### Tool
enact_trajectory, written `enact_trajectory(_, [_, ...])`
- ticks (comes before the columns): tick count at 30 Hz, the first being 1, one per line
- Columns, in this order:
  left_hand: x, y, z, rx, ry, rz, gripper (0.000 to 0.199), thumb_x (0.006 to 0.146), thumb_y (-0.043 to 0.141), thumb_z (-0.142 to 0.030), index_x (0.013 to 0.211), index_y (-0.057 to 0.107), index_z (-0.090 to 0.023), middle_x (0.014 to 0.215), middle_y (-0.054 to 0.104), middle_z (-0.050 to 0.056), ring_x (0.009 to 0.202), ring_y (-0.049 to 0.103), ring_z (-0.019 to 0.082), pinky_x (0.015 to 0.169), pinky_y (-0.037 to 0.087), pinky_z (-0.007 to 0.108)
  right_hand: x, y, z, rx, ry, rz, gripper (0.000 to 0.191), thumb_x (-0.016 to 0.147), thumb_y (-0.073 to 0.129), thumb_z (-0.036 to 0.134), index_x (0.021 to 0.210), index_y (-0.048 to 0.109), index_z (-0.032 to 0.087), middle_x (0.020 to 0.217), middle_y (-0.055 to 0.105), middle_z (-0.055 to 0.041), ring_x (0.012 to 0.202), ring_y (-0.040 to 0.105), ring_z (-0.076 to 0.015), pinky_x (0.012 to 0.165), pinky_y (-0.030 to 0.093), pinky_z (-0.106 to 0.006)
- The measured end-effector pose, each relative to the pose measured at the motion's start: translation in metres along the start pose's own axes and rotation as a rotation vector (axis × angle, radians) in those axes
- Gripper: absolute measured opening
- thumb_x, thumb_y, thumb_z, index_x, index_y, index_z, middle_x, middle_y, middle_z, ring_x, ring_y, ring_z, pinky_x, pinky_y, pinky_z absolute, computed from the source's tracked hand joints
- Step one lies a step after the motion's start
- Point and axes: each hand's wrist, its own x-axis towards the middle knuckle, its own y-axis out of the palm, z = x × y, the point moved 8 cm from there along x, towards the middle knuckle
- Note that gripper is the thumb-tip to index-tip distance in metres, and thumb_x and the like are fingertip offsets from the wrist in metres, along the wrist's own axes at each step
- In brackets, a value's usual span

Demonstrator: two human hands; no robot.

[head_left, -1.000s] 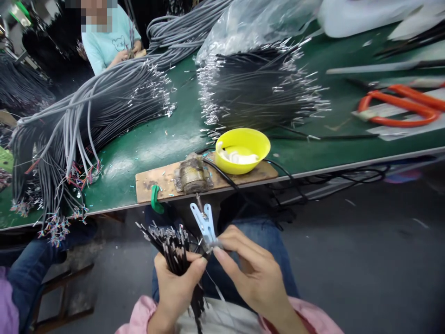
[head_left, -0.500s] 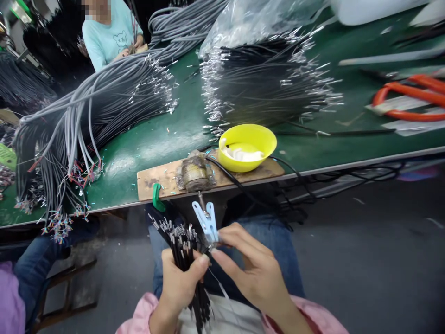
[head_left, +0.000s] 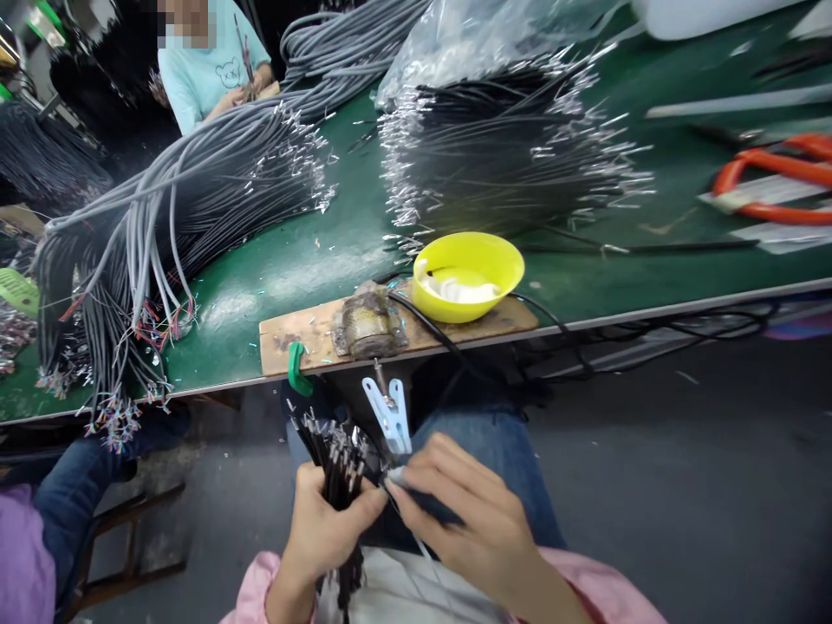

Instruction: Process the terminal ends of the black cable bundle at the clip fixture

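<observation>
My left hand is closed round a bundle of thin black cables, their silvery stripped ends pointing up. Beside it, my right hand has its thumb and forefinger pinched together close to my left thumb. Something pale shows at those fingertips, too small and blurred to name. A thin light strand hangs below them. Just above my right fingers, a light blue clothespin sits on the shaft of a small motor. The motor is fixed to a wooden board at the table edge.
A yellow bowl with white material stands on the board, near a green clamp. Black cables and grey cables are piled on the green table. Orange-handled scissors lie right. A co-worker sits opposite.
My right hand has drawn slightly down and away from the clothespin, its fingertips now below it. My left hand with the cable bundle has shifted slightly left. The view has moved a little.
</observation>
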Motion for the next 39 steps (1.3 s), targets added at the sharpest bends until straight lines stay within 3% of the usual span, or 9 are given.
enact_trajectory(3, [0.001, 0.001, 0.007, -0.044, -0.028, -0.035, 0.028, 0.065, 0.073, -0.038, 0.052, 0.066, -0.014, 0.043, 0.056, 0.000, 0.041, 0.049, 0.012, 0.044, 0.043, 0.024, -0.010, 0.005, 0.011, -0.123, -0.175, -0.023, 0.019, 0.074, 0.060, 0.004, 0.078, 0.060, 0.022, 0.056, 0.062, -0.0005, 0.049, 0.051, -0.0150, 0.051, 0.044, -0.031])
enact_trajectory(5, [0.001, 0.002, 0.012, -0.079, -0.047, -0.062, 0.027, 0.066, 0.072, -0.040, 0.055, 0.067, -0.015, 0.042, 0.056, 0.000, 0.039, 0.049, 0.011, 0.042, 0.043, 0.024, -0.015, 0.009, 0.010, -0.135, -0.189, -0.002, 0.021, 0.073, 0.061, 0.002, 0.080, 0.060, 0.022, 0.057, 0.062, -0.0004, 0.049, 0.052, -0.0153, 0.051, 0.043, -0.032])
enact_trajectory(15, [0.000, 0.004, 0.008, -0.158, -0.042, -0.105, 0.037, 0.063, 0.072, -0.048, 0.052, 0.065, -0.013, 0.038, 0.053, 0.000, 0.038, 0.049, 0.011, 0.043, 0.045, 0.024, -0.018, -0.006, -0.029, 0.152, 0.285, -0.246, 0.018, 0.076, 0.058, 0.008, 0.065, 0.055, 0.021, 0.053, 0.048, 0.0023, 0.048, 0.045, -0.0128, 0.045, 0.039, -0.025])
enact_trajectory(20, [-0.002, 0.008, 0.005, -0.185, -0.050, -0.086, 0.037, 0.060, 0.073, -0.048, 0.050, 0.065, -0.013, 0.040, 0.052, 0.000, 0.039, 0.047, 0.011, 0.042, 0.043, 0.024, -0.019, 0.007, -0.031, 0.283, 0.340, -0.150, 0.004, 0.077, 0.060, 0.020, 0.075, 0.064, 0.020, 0.059, 0.054, 0.0002, 0.050, 0.051, -0.0137, 0.044, 0.044, -0.024])
enact_trajectory(23, [-0.004, 0.011, 0.008, -0.192, -0.065, -0.065, 0.037, 0.060, 0.072, -0.049, 0.052, 0.067, -0.013, 0.039, 0.053, 0.000, 0.039, 0.048, 0.012, 0.042, 0.044, 0.025, -0.015, 0.014, -0.029, 0.303, 0.342, -0.077, 0.015, 0.080, 0.059, 0.023, 0.066, 0.063, 0.020, 0.060, 0.057, -0.0017, 0.051, 0.054, -0.0145, 0.045, 0.045, -0.024])
enact_trajectory(26, [-0.004, 0.013, 0.012, -0.205, -0.074, -0.051, 0.038, 0.060, 0.072, -0.050, 0.054, 0.067, -0.013, 0.040, 0.054, 0.000, 0.039, 0.048, 0.012, 0.043, 0.044, 0.025, -0.012, 0.012, -0.027, 0.300, 0.334, -0.083, 0.021, 0.082, 0.057, 0.021, 0.061, 0.060, 0.019, 0.056, 0.056, -0.0013, 0.049, 0.052, -0.0139, 0.044, 0.043, -0.024])
enact_trajectory(39, [-0.004, 0.015, 0.018, -0.252, -0.103, -0.044, 0.043, 0.059, 0.069, -0.057, 0.052, 0.063, -0.015, 0.037, 0.051, 0.000, 0.037, 0.048, 0.013, 0.043, 0.044, 0.027, -0.017, 0.015, -0.030, 0.369, 0.347, 0.017, 0.021, 0.084, 0.052, 0.022, 0.064, 0.059, 0.019, 0.058, 0.055, -0.0013, 0.052, 0.053, -0.0151, 0.047, 0.043, -0.026])
